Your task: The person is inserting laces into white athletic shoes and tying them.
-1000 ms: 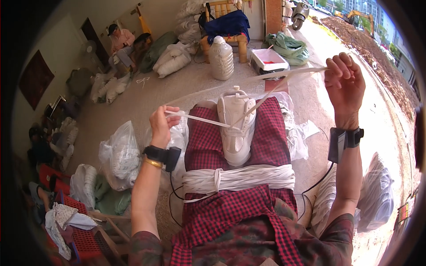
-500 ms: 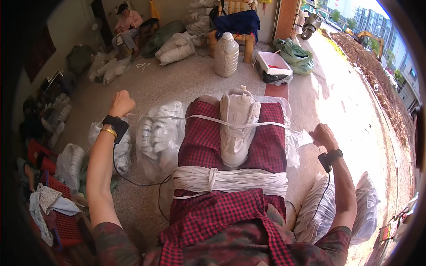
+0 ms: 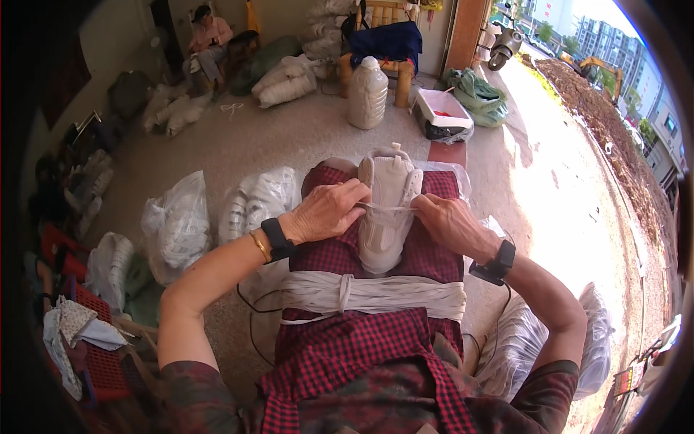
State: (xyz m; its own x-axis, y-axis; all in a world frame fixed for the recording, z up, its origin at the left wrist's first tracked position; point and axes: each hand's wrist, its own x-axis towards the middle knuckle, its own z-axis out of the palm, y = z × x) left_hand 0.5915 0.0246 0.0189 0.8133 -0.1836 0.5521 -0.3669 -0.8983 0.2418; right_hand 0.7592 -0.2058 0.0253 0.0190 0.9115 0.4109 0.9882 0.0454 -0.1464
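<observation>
A white sneaker lies on my lap, its toe toward me, on a red and black checked apron. A flat white shoelace runs across the lower part of its lacing area. My left hand pinches the lace at the sneaker's left side, fingers closed. At the right side my right hand is closed on the lace too, close to the eyelets. Nearer to me, a thick bundle of white laces lies across my thighs, tied round its middle.
Clear plastic bags of shoes stand on the floor at left, with more bags at right. A red basket holding cloths is far left. Ahead are a large plastic jug, a white tray and a seated person.
Both hands have come inward from wide out at the sides to the sneaker's edges. The lace, stretched long between them before, now spans only a short stretch over the shoe.
</observation>
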